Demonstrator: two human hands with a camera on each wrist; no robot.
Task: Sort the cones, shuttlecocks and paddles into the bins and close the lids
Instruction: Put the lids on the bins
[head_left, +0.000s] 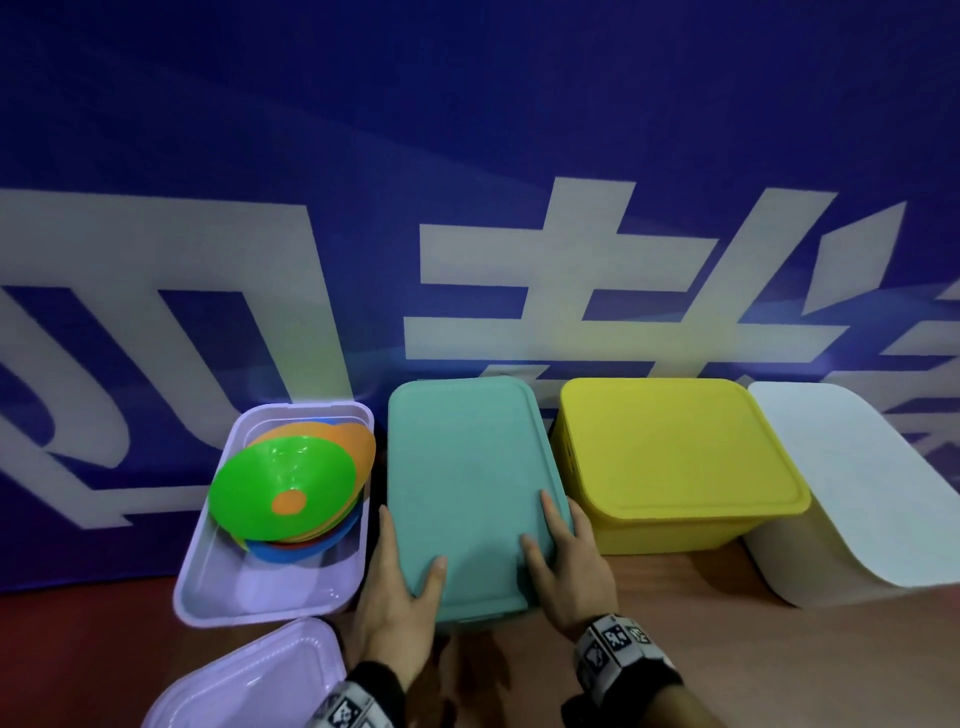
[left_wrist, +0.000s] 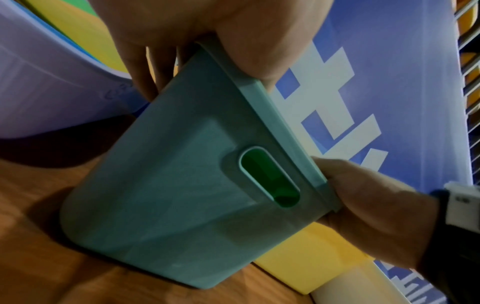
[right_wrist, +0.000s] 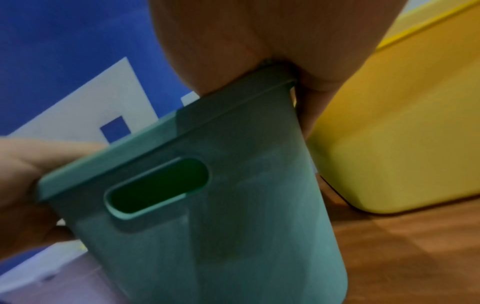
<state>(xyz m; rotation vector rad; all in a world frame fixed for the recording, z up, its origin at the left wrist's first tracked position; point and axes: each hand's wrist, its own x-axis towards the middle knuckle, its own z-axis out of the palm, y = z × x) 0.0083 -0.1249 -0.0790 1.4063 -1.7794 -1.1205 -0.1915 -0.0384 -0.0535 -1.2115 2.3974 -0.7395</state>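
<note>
The teal lid (head_left: 467, 483) lies flat on the teal bin (left_wrist: 161, 205) in the middle of the row. My left hand (head_left: 400, 582) grips its near left corner, thumb on top and fingers down the side. My right hand (head_left: 566, 566) grips the near right corner, thumb and forefinger on top and the other fingers over the edge. A stack of flat cones, green cone (head_left: 280, 483) uppermost over orange and blue ones, sits in the open lavender bin (head_left: 270, 608) at the left. No shuttlecocks or paddles show.
The lavender lid (head_left: 249, 680) lies on the wooden table (head_left: 727, 649) in front of its bin. A yellow bin (head_left: 670, 457) with its lid on stands right of the teal one, then a white bin (head_left: 852, 493). A blue banner rises close behind the row.
</note>
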